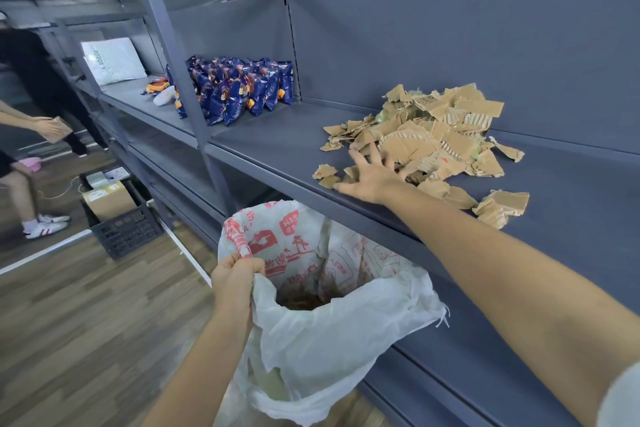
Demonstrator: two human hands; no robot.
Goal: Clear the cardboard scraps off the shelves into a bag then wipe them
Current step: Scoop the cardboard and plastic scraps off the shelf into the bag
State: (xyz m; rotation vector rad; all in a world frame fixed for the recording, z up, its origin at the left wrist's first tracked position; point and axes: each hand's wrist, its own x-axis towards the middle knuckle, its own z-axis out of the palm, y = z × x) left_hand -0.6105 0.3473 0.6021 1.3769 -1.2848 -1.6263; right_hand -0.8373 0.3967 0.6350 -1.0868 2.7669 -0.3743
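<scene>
A pile of torn brown cardboard scraps (440,139) lies on the grey metal shelf (277,142). More loose pieces sit near the shelf's front edge. My right hand (372,177) rests on the shelf at the near side of the pile, fingers spread and straight, touching the scraps. Below the shelf edge hangs a white plastic bag with red print (332,315), its mouth open and some scraps inside. My left hand (235,277) grips the bag's rim in a fist.
Blue snack packets (239,90) stand further left on the same shelf, beyond an upright post (180,66). A white pillow-like pack (114,59) lies beyond. On the wooden floor stands a black crate (124,222) with boxes. Another person (34,135) stands at far left.
</scene>
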